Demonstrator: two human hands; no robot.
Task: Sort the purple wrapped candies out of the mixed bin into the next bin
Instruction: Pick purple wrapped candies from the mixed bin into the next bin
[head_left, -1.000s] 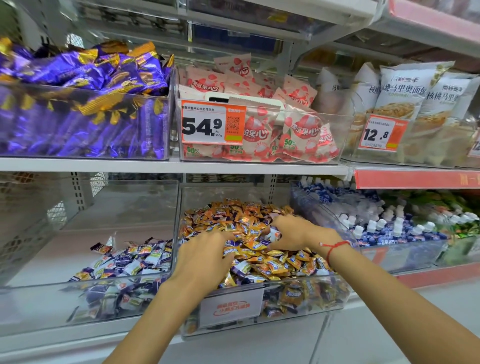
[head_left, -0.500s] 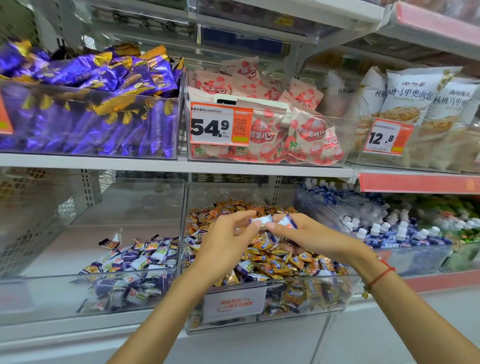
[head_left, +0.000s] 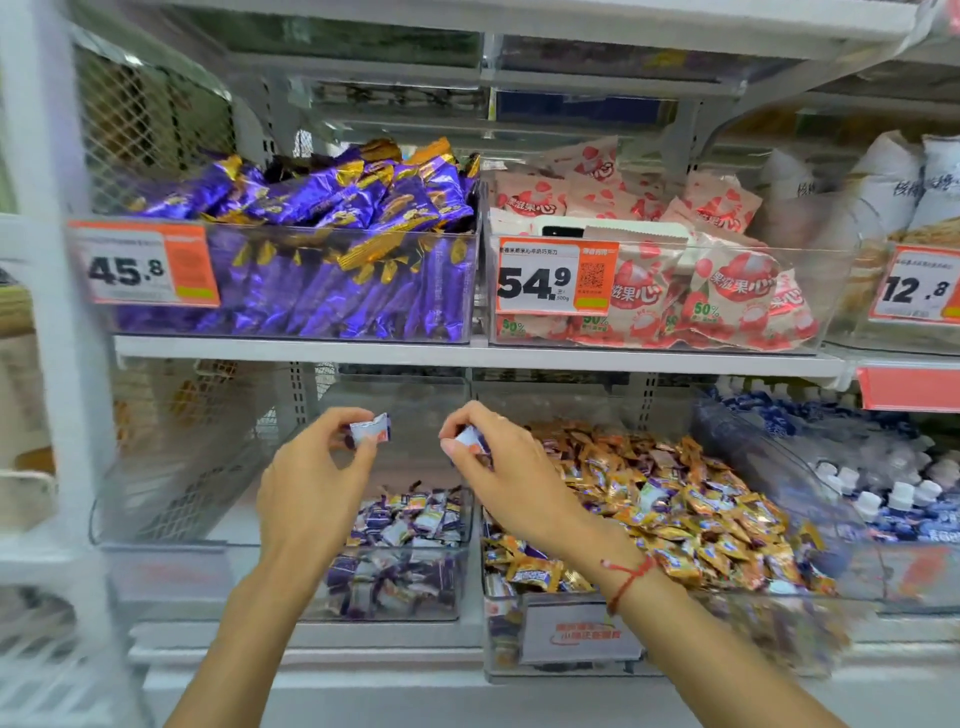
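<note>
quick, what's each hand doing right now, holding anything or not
Left hand: pinching a purple wrapped candy.
Right hand: closed on another small candy, mostly hidden in its grip.

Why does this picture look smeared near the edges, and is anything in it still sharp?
Head view: motion blur smears the white shelf post on the left and the blue-capped bottles on the right; the orange 54.9 price tag stays readable. The left hand and right hand, each pinching a small purple wrapped candy, look fairly crisp. Wide-angle bending curves the shelf edges.
</note>
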